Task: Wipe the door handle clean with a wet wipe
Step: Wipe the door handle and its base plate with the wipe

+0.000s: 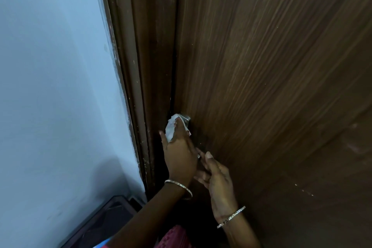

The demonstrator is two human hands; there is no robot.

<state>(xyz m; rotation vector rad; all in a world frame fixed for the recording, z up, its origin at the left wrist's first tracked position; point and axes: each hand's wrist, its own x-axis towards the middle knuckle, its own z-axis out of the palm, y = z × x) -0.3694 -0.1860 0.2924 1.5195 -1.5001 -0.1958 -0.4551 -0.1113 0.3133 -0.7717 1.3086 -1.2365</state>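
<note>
A metal door handle (187, 118) sticks out of the dark wooden door (271, 66) near its left edge; only its top end shows. My left hand (180, 153) reaches up over it and presses a crumpled white wet wipe (171, 127) against the handle, fingers wrapped around the wipe. My right hand (218, 181) hovers just below and to the right, close to the door face, fingers loosely bent and holding nothing. The lower part of the handle is hidden behind my left hand.
The brown door frame (141, 66) runs down the left of the door, with a pale blue wall (56, 86) beside it. A dark box-like object (102, 221) sits low by the wall. Both wrists wear bangles.
</note>
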